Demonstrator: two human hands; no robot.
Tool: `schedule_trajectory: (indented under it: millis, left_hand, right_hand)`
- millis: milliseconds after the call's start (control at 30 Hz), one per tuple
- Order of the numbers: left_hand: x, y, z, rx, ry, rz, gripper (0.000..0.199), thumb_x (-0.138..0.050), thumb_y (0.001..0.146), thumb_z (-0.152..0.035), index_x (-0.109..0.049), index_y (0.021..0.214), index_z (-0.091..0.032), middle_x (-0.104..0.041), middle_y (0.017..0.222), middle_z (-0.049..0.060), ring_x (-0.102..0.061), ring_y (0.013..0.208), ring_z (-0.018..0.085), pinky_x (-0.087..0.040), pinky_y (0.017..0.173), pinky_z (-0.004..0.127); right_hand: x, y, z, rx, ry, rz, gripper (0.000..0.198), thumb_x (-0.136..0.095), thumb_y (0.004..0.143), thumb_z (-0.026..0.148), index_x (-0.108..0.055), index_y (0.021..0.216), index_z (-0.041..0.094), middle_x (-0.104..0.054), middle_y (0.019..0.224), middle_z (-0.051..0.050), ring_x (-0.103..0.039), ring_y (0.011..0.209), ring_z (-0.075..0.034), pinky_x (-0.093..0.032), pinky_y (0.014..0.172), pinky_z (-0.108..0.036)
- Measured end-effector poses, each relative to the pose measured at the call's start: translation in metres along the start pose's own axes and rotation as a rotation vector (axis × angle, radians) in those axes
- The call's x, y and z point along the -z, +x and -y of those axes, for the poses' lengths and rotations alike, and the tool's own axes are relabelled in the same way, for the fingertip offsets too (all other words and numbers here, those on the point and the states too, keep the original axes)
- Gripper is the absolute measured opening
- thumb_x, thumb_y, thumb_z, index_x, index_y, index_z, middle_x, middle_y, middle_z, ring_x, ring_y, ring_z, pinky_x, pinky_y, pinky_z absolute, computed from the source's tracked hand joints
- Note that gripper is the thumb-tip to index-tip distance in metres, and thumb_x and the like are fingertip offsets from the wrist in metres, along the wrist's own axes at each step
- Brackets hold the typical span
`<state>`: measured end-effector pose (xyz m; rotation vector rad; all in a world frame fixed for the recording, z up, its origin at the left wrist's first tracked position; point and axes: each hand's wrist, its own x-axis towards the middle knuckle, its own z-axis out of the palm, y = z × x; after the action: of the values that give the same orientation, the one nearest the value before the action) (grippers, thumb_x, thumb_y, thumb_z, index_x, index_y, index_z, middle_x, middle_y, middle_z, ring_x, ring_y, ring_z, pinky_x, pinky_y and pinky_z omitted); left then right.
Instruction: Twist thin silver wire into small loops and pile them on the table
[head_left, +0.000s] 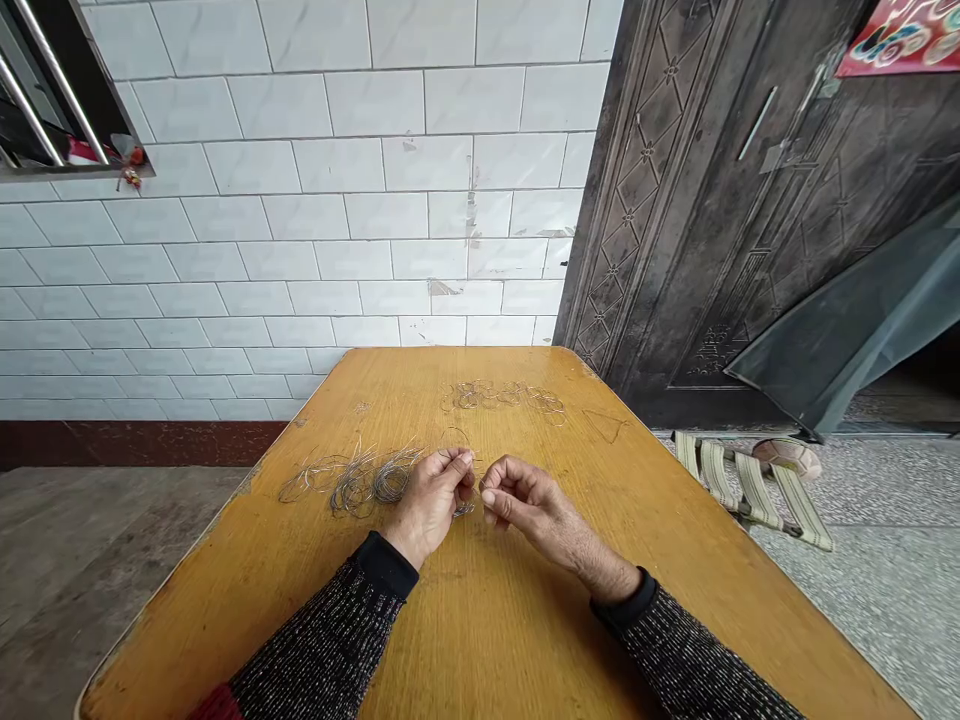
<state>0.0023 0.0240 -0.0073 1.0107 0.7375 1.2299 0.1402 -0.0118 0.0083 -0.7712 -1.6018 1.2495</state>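
1. Your dark speckled sleeves (322, 630) come in nearest, between seven and eight and between four and five, taking the gap between your fingertips as the clock's hub.
2. Your left hand (427, 500) pinches a thin wire (455, 429) between thumb and forefinger; its arc shows just beyond your fingertips, toward twelve.
3. Your right hand (536, 515) faces it, just apart, thumb and forefinger drawn together; you cannot tell whether they grip any wire.
4. At nine, just beside your left hand, lie tangled wire coils (391, 478), one partly behind your fingers.
5. Between twelve and one, a row of looser wire loops (487, 394) lies near the far edge; at two, a faint bent strand (616, 432) sits close to the right edge.
6. Bare wood of the table (675, 600) stretches from your wrists through six, with more room toward four, inside the slanting right edge.
7. At twelve, the far edge meets the tiled wall (435, 160); the dark door (675, 200) stands toward one.
8. Past the right edge, at three, you have striped straps (757, 490) and a ball (787, 458) at floor level.
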Motion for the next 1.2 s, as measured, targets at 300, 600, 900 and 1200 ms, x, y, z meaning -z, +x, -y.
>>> schedule_trajectory:
  millis: [300,600,900,1200]
  left_hand:
    - [0.001,0.001,-0.002,-0.033,0.001,-0.062,0.023,-0.065,0.065,-0.032,-0.052,0.058,-0.014,-0.047,0.053,-0.004,-0.042,0.049,0.006,-0.034,0.049,0.019]
    - [0.002,0.001,-0.004,-0.013,0.016,-0.117,0.024,-0.066,0.064,-0.034,-0.054,0.066,-0.013,-0.05,0.058,-0.003,-0.045,0.049,0.006,-0.032,0.044,0.018]
    - [0.003,0.0,-0.009,-0.034,0.012,-0.124,0.025,-0.068,0.062,-0.035,-0.056,0.069,-0.014,-0.051,0.064,-0.002,-0.046,0.056,0.007,-0.034,0.05,0.018]
    - [0.005,0.001,-0.008,-0.01,0.007,-0.047,0.023,-0.066,0.065,-0.033,-0.058,0.072,-0.013,-0.053,0.068,-0.001,-0.046,0.057,0.007,-0.03,0.047,0.017]
  right_hand:
    - [-0.005,0.001,-0.005,-0.102,0.106,0.074,0.029,-0.057,0.074,0.045,-0.06,0.082,0.017,-0.052,0.056,0.004,-0.052,0.049,-0.008,-0.043,0.052,-0.022]
    - [-0.013,0.001,-0.006,-0.134,0.188,0.078,0.03,-0.058,0.073,0.044,-0.063,0.078,0.015,-0.054,0.055,0.003,-0.054,0.048,-0.008,-0.043,0.05,-0.021]
    - [-0.004,0.004,-0.007,-0.164,0.347,-0.052,0.029,-0.064,0.069,0.043,-0.062,0.077,0.015,-0.054,0.055,0.003,-0.053,0.047,-0.007,-0.042,0.047,-0.02]
    - [-0.002,0.003,-0.007,-0.245,0.381,-0.014,0.03,-0.065,0.067,0.042,-0.062,0.077,0.014,-0.054,0.054,0.003,-0.054,0.045,-0.007,-0.041,0.046,-0.019]
